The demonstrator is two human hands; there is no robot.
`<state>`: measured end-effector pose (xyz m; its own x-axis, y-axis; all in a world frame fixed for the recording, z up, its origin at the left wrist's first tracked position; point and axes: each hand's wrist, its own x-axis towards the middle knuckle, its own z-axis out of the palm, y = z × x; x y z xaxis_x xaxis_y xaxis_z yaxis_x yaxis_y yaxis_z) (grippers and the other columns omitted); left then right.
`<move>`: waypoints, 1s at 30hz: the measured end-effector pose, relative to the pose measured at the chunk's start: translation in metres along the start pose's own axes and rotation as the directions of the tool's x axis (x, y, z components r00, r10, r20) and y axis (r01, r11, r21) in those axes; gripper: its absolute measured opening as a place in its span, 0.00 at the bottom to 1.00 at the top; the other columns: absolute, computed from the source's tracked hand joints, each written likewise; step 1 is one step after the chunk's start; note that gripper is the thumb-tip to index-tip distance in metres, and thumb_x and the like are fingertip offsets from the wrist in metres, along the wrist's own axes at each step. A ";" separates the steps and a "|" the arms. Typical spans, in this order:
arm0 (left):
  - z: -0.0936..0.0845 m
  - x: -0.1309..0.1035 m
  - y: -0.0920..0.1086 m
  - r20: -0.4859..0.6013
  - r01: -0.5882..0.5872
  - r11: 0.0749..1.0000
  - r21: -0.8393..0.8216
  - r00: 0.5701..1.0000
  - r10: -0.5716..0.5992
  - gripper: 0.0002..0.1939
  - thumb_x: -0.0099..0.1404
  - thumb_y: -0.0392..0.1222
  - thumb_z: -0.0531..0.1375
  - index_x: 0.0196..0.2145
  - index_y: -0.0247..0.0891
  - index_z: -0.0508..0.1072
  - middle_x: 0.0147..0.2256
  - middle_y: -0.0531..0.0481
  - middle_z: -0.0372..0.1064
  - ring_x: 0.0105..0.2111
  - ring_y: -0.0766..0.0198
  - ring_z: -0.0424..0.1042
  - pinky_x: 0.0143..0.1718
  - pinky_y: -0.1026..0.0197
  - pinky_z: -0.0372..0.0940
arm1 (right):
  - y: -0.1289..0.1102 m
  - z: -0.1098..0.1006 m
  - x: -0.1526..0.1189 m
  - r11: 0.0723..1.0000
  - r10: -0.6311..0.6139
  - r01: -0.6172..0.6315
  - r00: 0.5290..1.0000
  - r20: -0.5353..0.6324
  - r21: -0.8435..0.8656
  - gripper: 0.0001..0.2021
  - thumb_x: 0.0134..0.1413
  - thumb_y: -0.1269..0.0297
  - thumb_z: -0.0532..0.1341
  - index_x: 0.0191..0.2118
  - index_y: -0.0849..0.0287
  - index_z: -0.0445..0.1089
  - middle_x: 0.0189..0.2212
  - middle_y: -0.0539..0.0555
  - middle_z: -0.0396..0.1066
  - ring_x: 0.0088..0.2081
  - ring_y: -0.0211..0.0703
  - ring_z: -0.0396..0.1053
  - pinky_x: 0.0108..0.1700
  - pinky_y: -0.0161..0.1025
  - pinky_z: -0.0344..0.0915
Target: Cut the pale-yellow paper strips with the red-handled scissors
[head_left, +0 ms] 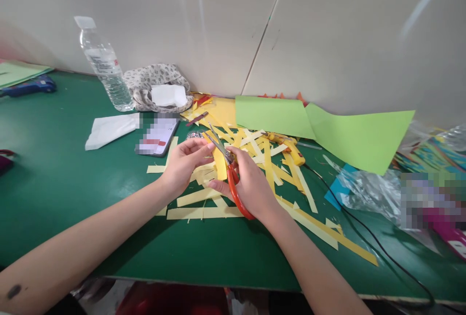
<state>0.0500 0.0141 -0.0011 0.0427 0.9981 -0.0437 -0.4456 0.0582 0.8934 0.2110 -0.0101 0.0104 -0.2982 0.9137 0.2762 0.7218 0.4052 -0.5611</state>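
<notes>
Now the left hand (pixel 184 163) pinched a yellow paper strip (pixel 220 165) in its fingers above the green tabletop (pixel 120 237), seemingly steadying it at the red-handled metal scissors (pixel 235 193) clamped in the fingers of the right hand (pixel 253 184).

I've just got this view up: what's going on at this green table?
A person is working with scissors and paper. The right hand holds the orange-handled scissors, their blades parted beside the left fingertips. The left hand pinches a yellow paper strip at the blades; whether it lies between them is hard to tell. Loose paper strips lie scattered over the table around the hands, and a yellow glue gun lies among them, in neither hand.
</notes>
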 end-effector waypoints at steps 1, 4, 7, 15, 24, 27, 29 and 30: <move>0.000 0.000 0.000 0.009 0.001 1.000 -0.007 1.000 0.000 0.08 0.49 0.41 0.67 0.27 0.37 0.71 0.26 0.55 0.71 0.29 0.70 0.71 0.35 0.66 0.68 | 0.000 0.000 0.000 1.000 -0.005 0.005 1.000 -0.007 -0.009 0.36 0.42 0.42 0.61 0.55 0.55 0.54 0.48 0.62 0.65 0.46 0.56 0.66 0.41 0.50 0.66; 0.000 -0.001 0.000 0.035 0.011 0.999 -0.033 0.999 -0.010 0.08 0.50 0.40 0.66 0.27 0.37 0.71 0.27 0.55 0.71 0.29 0.71 0.71 0.34 0.67 0.68 | -0.001 0.001 0.000 1.000 -0.011 0.010 1.000 -0.018 -0.024 0.35 0.41 0.42 0.61 0.54 0.56 0.55 0.48 0.62 0.65 0.46 0.56 0.66 0.41 0.50 0.66; 0.000 -0.001 0.000 0.051 0.022 0.999 -0.049 0.998 -0.020 0.08 0.51 0.40 0.66 0.27 0.37 0.71 0.27 0.55 0.71 0.29 0.71 0.70 0.34 0.67 0.68 | -0.001 0.001 0.000 1.000 -0.019 0.018 0.999 -0.041 -0.025 0.35 0.41 0.42 0.61 0.52 0.56 0.56 0.47 0.63 0.66 0.45 0.56 0.67 0.40 0.50 0.66; -0.001 0.001 0.000 0.090 0.053 0.997 -0.057 0.995 -0.047 0.07 0.51 0.41 0.66 0.26 0.38 0.71 0.27 0.56 0.70 0.26 0.73 0.70 0.33 0.68 0.68 | 0.001 0.001 -0.001 0.998 -0.052 0.048 0.994 -0.094 -0.045 0.33 0.40 0.43 0.62 0.50 0.57 0.58 0.38 0.60 0.71 0.37 0.52 0.70 0.36 0.46 0.66; -0.005 0.003 0.003 0.158 0.123 0.987 -0.104 0.982 -0.106 0.05 0.52 0.38 0.65 0.26 0.36 0.72 0.27 0.55 0.71 0.25 0.74 0.70 0.31 0.70 0.68 | 0.001 -0.001 -0.001 0.995 -0.080 0.074 0.992 -0.101 -0.069 0.32 0.40 0.44 0.63 0.49 0.58 0.59 0.36 0.59 0.71 0.35 0.50 0.70 0.34 0.44 0.65; -0.006 0.003 0.004 0.193 0.141 0.987 -0.079 0.973 -0.124 0.04 0.54 0.39 0.64 0.29 0.36 0.74 0.28 0.54 0.72 0.26 0.73 0.71 0.31 0.71 0.68 | 0.000 -0.002 -0.001 0.994 -0.083 0.075 0.990 -0.110 -0.073 0.31 0.40 0.44 0.63 0.47 0.58 0.59 0.36 0.59 0.71 0.34 0.50 0.70 0.34 0.44 0.65; -0.006 0.003 0.004 0.216 0.146 0.987 -0.068 0.968 -0.129 0.05 0.55 0.39 0.64 0.30 0.36 0.74 0.29 0.53 0.73 0.28 0.73 0.71 0.31 0.72 0.68 | 0.000 -0.002 -0.002 0.995 -0.079 0.071 0.991 -0.111 -0.076 0.31 0.39 0.44 0.63 0.46 0.58 0.60 0.36 0.58 0.71 0.34 0.49 0.70 0.33 0.43 0.65; -0.007 0.004 0.004 0.221 0.147 0.987 -0.067 0.967 -0.129 0.05 0.55 0.39 0.64 0.30 0.36 0.75 0.29 0.53 0.73 0.28 0.73 0.72 0.31 0.72 0.68 | 0.000 -0.003 -0.002 0.994 -0.078 0.069 0.991 -0.111 -0.079 0.30 0.39 0.44 0.63 0.46 0.58 0.60 0.35 0.58 0.71 0.33 0.49 0.70 0.33 0.43 0.65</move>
<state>0.0422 0.0181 -0.0002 0.2969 0.9531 -0.0587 -0.4937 0.2058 0.8449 0.2130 -0.0118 0.0120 -0.2822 0.8702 0.4039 0.7468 0.4635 -0.4769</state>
